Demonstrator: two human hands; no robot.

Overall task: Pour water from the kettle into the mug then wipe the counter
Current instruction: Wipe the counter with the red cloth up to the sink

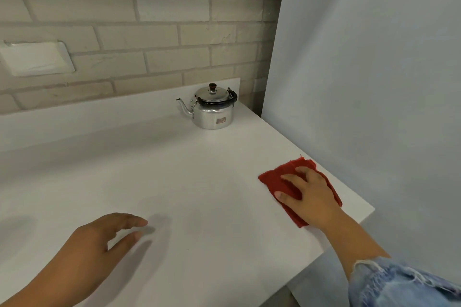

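A small silver kettle [212, 107] with a black handle and a lid knob stands upright at the back of the white counter [189, 177], spout pointing left. A red cloth [277, 179] lies flat near the counter's right edge. My right hand [308, 193] presses on top of it, fingers spread, palm down. My left hand [99, 244] hovers low over the counter's front left, fingers loosely apart, holding nothing. No mug is in view.
A pale brick wall [149, 20] with a white wall plate [35, 57] runs behind the counter. A grey-white panel [374, 70] rises along the right side. The counter's right edge [349, 227] drops off just beyond the cloth.
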